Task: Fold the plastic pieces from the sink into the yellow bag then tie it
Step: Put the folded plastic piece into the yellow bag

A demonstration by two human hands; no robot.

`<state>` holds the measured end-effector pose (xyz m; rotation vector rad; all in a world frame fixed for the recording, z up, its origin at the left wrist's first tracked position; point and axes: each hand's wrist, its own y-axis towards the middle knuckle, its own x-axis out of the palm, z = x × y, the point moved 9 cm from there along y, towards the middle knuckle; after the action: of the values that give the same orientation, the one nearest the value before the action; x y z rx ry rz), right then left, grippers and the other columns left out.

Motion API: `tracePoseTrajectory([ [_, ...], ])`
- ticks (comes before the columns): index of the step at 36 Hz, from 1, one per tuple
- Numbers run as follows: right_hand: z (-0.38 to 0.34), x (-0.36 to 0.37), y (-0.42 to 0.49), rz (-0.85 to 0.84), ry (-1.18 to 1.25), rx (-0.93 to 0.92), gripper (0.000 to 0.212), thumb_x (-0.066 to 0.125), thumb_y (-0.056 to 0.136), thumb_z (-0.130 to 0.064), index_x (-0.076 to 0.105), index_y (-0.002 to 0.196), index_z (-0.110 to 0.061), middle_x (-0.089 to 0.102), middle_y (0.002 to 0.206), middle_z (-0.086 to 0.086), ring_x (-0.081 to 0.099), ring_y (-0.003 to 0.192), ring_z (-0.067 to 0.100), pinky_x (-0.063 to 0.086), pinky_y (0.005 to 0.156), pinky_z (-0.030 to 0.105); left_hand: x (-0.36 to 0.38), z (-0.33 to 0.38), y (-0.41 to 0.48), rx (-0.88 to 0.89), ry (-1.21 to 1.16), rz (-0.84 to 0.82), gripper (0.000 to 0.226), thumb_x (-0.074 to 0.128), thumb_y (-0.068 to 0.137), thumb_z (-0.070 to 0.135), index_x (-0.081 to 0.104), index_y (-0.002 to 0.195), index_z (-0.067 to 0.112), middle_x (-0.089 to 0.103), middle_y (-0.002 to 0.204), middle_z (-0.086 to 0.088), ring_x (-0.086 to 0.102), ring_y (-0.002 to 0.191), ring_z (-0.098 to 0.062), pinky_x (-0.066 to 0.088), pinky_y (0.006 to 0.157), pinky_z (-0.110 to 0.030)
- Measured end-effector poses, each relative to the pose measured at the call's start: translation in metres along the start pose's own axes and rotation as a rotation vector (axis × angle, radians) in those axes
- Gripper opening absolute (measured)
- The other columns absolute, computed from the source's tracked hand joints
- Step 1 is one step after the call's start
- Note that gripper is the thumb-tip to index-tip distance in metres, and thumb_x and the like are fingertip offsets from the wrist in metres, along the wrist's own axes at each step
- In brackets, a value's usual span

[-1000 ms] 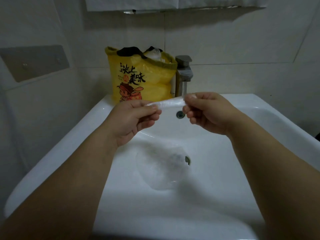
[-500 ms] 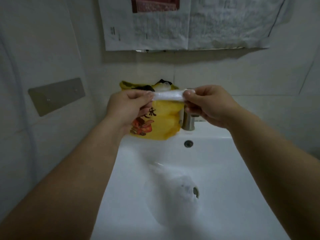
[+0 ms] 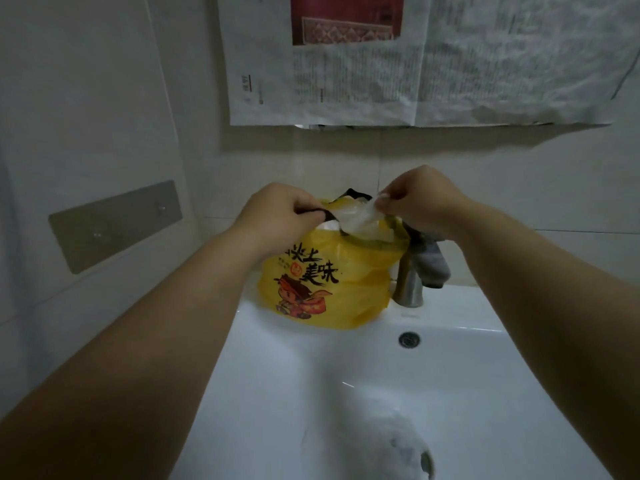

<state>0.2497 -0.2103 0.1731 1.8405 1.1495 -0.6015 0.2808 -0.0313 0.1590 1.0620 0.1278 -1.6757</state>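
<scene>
Right grip [image 3: 422, 202] pinches one plastic piece [image 3: 356, 216], left grip [image 3: 277, 213] pinches one yellow bag [image 3: 346, 271].

Faucet [image 3: 408, 289] stands just right of yellow bag [image 3: 346, 271].

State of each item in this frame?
yellow bag: upright, mouth open, untied.
folded plastic piece: at bag's mouth, partly in.
left hand: grips bag's mouth edge.
right hand: pinches folded plastic piece.
loose plastic piece: lying in sink by drain.
faucet: no water visible.
</scene>
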Motion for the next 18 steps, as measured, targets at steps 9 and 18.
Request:
tracePoseTrajectory([
  [9, 0.004, 0.081, 0.008, -0.400, -0.361, 0.116, 0.033, 0.043, 0.098, -0.008, 0.059, 0.127, -0.006, 0.062, 0.113, 0.009, 0.047, 0.082, 0.016, 0.040, 0.081, 0.027, 0.005, -0.008, 0.008, -0.024, -0.338, 0.116, 0.020, 0.063, 0.092, 0.015, 0.071, 0.083, 0.031, 0.073, 0.087, 0.002, 0.064, 0.085, -0.015, 0.052, 0.086, -0.035],
  [18, -0.008, 0.059, 0.006, -0.292, -0.271, 0.048, 0.040, 0.029, 0.105, -0.027, 0.050, 0.127, -0.002, 0.053, 0.119, 0.019, 0.050, 0.114, 0.033, 0.039, 0.089, 0.033, 0.007, -0.026, 0.009, -0.134, -0.482, 0.189, 0.013, 0.065, 0.092, 0.017, 0.073, 0.090, 0.026, 0.069, 0.087, 0.008, 0.063, 0.089, -0.013, 0.053, 0.087, -0.032],
])
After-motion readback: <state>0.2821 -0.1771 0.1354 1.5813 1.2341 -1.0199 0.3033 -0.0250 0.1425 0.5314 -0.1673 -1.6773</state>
